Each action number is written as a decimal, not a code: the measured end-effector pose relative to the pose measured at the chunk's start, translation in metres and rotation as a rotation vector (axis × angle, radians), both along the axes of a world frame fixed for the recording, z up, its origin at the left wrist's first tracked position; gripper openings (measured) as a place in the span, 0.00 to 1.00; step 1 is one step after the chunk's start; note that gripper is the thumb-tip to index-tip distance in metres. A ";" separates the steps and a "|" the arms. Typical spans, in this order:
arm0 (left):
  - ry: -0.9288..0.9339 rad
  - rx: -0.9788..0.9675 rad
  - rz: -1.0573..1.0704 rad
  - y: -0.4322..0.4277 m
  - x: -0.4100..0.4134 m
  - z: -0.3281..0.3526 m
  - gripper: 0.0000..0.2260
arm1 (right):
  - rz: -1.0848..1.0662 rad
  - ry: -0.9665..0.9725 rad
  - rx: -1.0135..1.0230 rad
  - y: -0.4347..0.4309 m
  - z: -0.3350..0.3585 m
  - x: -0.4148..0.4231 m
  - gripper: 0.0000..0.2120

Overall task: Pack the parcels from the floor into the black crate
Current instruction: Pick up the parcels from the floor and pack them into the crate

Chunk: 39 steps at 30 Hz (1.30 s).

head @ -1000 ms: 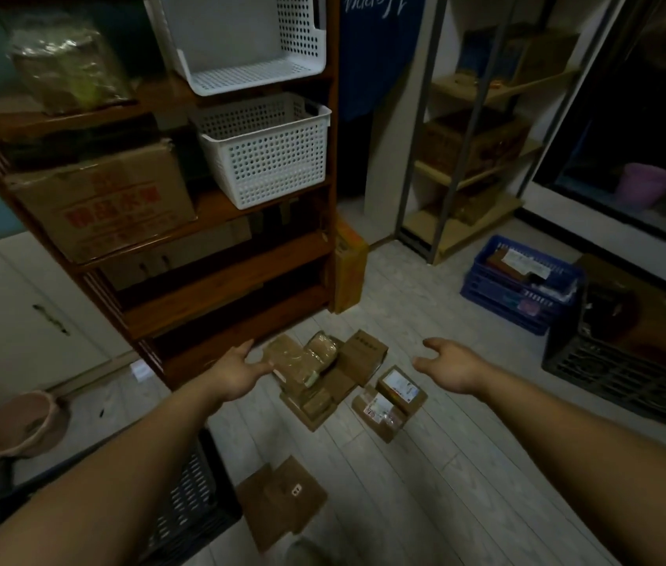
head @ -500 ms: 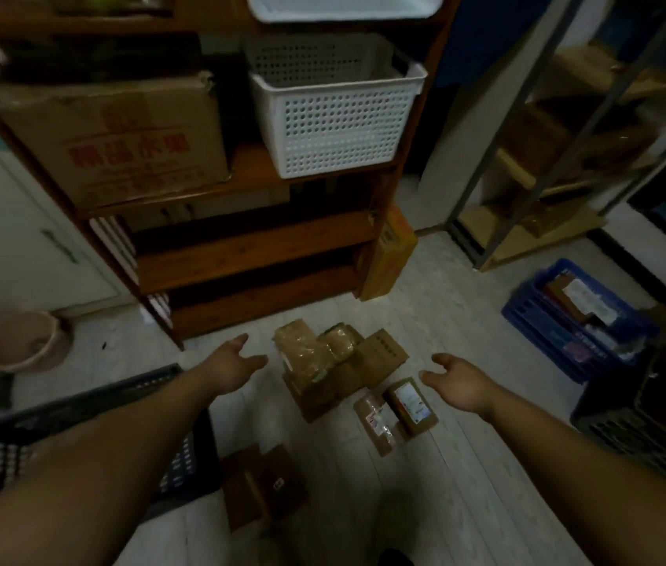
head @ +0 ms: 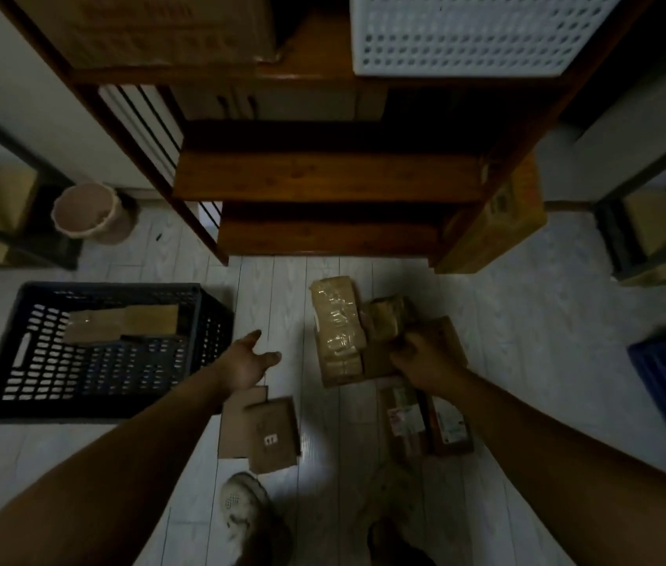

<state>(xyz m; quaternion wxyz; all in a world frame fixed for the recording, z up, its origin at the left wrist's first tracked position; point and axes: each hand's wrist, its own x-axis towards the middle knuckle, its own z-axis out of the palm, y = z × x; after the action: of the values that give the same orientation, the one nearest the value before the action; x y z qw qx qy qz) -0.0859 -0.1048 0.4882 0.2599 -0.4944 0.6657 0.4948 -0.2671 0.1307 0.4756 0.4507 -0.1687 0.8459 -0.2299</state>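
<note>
As right hand (head: 425, 363) grips parcel (head: 386, 320), flat boxes (head: 270, 435) near crate (head: 119, 286).

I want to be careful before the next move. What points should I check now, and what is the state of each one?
1. Contact: ok. The right hand is on the pile.
2. Firm grip on one parcel: cannot tell. The fingers are dim and blurred.
3. Other hand free: ok. The left hand is open, holds nothing and is between the crate and the pile.
4. Room in the crate: ok. Only the packed parcels lie in it, at the far side.
5. Floor emptied: not ok. The pile, the flat parcels and the labelled parcels lie on it.
</note>
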 end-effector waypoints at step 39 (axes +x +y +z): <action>0.625 0.191 0.361 0.000 -0.126 -0.411 0.27 | -0.302 0.026 -0.479 -0.124 -0.391 -0.042 0.18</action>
<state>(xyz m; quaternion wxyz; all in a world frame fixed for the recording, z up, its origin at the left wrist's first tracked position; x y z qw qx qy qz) -0.2118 -0.1049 0.0777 -0.0026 -0.4023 0.5660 0.7196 -0.3089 0.0066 0.0841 0.3479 -0.1455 0.7887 -0.4856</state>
